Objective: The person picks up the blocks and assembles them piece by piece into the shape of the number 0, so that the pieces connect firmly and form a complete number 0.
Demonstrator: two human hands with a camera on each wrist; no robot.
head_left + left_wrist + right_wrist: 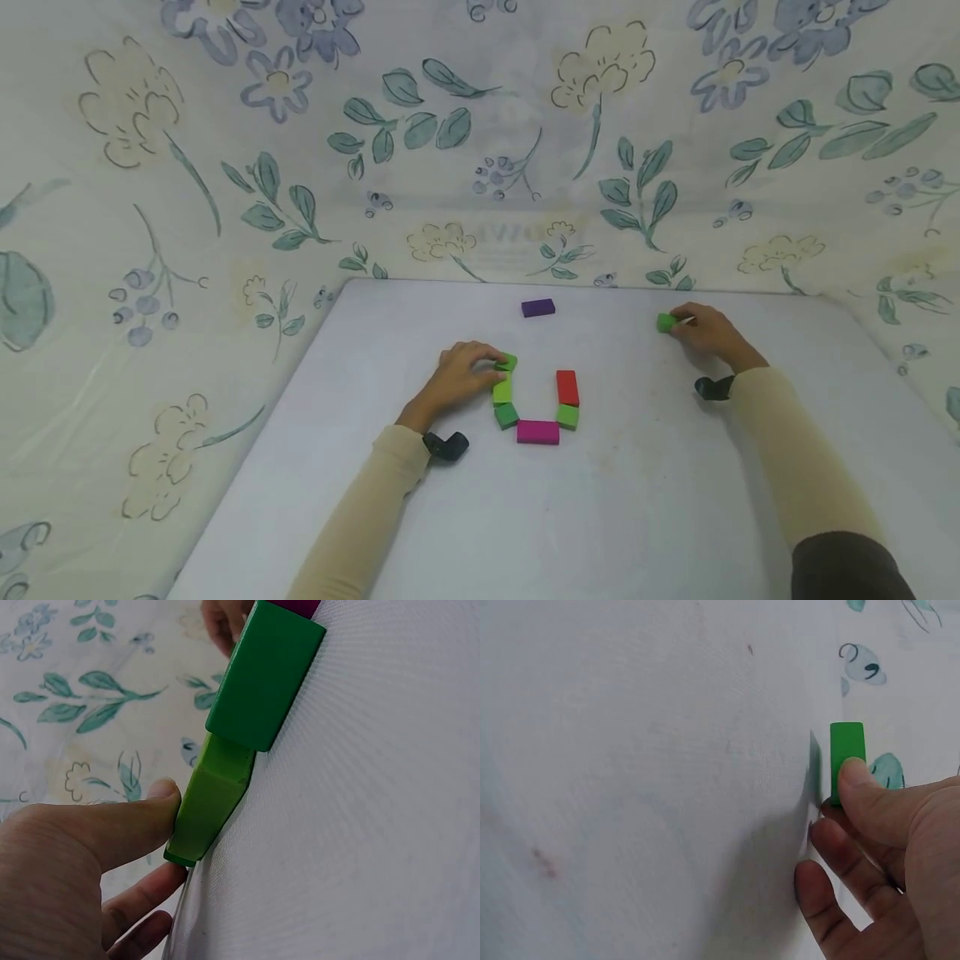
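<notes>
In the head view, my left hand (459, 377) is at the upper left end of a U-shaped row of blocks. Its bent fingers hold the end green block (508, 363), and the thumb touches the light green block (502, 389) below it. From there the row runs through a dark green block (506, 416), a magenta block (537, 432), another green block (567, 417) and a red block (567, 387). Off to the right, my right hand (708, 332) pinches a bright green block (847, 746) between thumb and fingers, near the table's far edge.
A purple block (538, 308) lies alone near the far edge of the white table (637, 517). Flower-patterned cloth (300, 167) rises behind the table and along its left side. Each wrist carries a small black camera.
</notes>
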